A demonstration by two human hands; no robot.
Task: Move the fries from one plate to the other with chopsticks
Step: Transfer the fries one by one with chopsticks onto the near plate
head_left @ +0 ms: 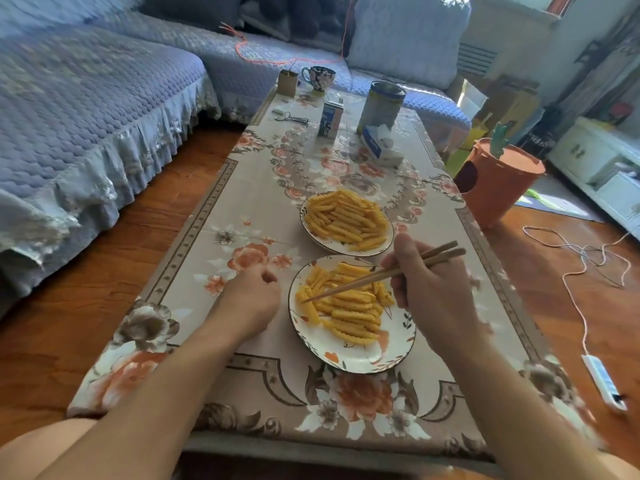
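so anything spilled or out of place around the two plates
Nothing stands out. The fries all lie within the near plate and the far plate, none on the tablecloth. The chopsticks in the right hand point into the near pile.

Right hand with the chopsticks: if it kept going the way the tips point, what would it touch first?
Probably the fries on the near plate; the chopsticks already have their tips at the pile's left edge, though actual contact is unclear.

2 bare forearms, no sleeves.
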